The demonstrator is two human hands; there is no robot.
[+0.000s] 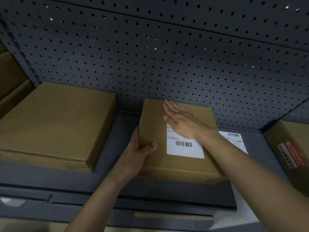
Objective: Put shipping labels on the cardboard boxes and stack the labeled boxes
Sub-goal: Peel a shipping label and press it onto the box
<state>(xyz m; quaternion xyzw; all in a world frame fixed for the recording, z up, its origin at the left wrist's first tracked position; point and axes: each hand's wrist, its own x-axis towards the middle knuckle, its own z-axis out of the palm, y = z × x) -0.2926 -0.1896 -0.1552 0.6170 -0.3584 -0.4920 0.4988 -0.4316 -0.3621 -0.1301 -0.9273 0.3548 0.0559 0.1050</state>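
Cardboard box [180, 166]: flat brown one in the middle of my workbench [117, 134], its far end close to the back wall and its near end toward me.
Shipping label [185, 148]: white sheet with a barcode, stuck on top of the cardboard box, on its right half. Its upper left part is hidden under my right hand.
Right hand [180, 121]: laid flat, palm down, on top of the cardboard box. My fingers [172, 106] are straight and close together, pointing to the far left corner, and they hold nothing. The heel of the hand lies over the shipping label's upper edge.
Left hand [140, 148]: grips the left edge of the cardboard box near its front corner. My thumb [151, 145] lies on the top face and the fingers wrap down the side, out of my sight.
Bigger box [55, 121]: closed and plain brown, on the workbench to the left, apart from the cardboard box with a strip of grey bench between them.
Loose label sheet [234, 138]: white with a barcode, lying on the workbench just right of the cardboard box, partly behind my right forearm.
Side box [289, 136]: at the right edge, carrying a red sticker [291, 155] with print too small for me to read.
Pegboard [150, 56]: dark grey perforated panel rising behind the workbench.
Far left: more brown boxes [10, 76], cut off by the edge of my view.
Lower right: white paper [242, 213], blurred.
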